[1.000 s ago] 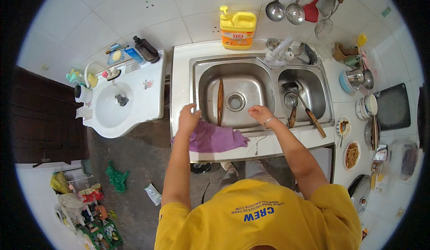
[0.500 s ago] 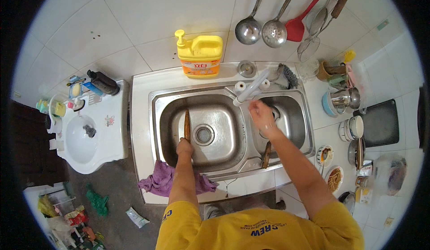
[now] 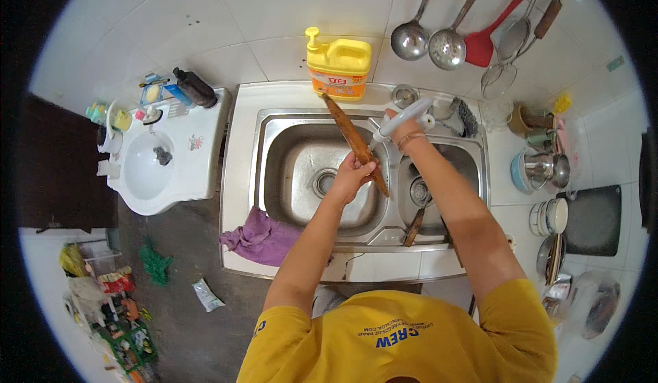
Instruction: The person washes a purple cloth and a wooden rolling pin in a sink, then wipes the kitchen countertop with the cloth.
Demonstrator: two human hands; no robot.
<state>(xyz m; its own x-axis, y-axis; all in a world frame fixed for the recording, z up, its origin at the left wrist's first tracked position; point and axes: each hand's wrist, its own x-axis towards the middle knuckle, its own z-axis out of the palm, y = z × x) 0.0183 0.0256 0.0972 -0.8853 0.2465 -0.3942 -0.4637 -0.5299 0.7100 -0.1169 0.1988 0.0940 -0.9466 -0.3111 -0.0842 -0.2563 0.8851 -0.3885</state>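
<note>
My left hand point(image 3: 353, 176) is closed round a long brown tapered piece, root-like or wooden point(image 3: 348, 133). It slants across the large basin point(image 3: 269, 198), its far end over the back rim and its near end by the divider. My right hand point(image 3: 396, 118) is at the white tap point(image 3: 406, 117), behind its spout. The spout hides most of its fingers, so I cannot tell whether they grip a knob. A tool with a brown handle point(image 3: 413, 228) leans on the front of the small basin point(image 3: 449, 167).
A purple cloth point(image 3: 260, 237) hangs over the front left counter edge. A yellow pump jug point(image 3: 338, 67) stands behind the sink. Ladles point(image 3: 410, 40) and strainers hang on the wall at right. Bowls point(image 3: 548, 216) stand on the right counter; a washbasin point(image 3: 147, 167) is at left.
My left hand has lifted the brown piece from the large basin and brought it right, toward the tap. My right hand has moved from over the small basin to behind the spout.
</note>
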